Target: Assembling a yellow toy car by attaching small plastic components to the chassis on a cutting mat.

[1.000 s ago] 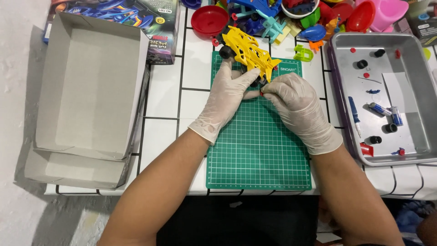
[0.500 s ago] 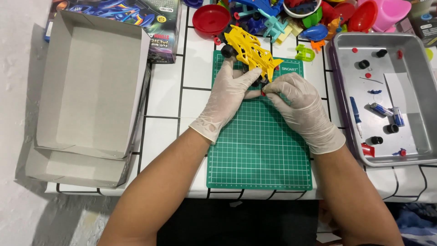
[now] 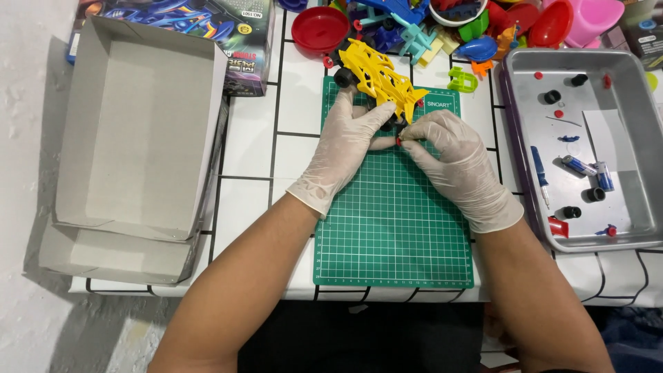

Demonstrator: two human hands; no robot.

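Nearest, two bare forearms reach up over a green mat (image 3: pixel 394 235) on the tiled desk (image 3: pixel 259 148). The gloved left hand (image 3: pixel 343 148) lies on the mat, its fingers curled against the rear of a yellow toy car (image 3: pixel 378 77). The gloved right hand (image 3: pixel 459 166) has its fingers pinched shut on a small red part (image 3: pixel 398 141) just beside the car's tail. Left lies an open grey box (image 3: pixel 135 131); right, a metal tray (image 3: pixel 625 148) with small parts. Beyond the car, a heap of coloured toys (image 3: pixel 476 24).
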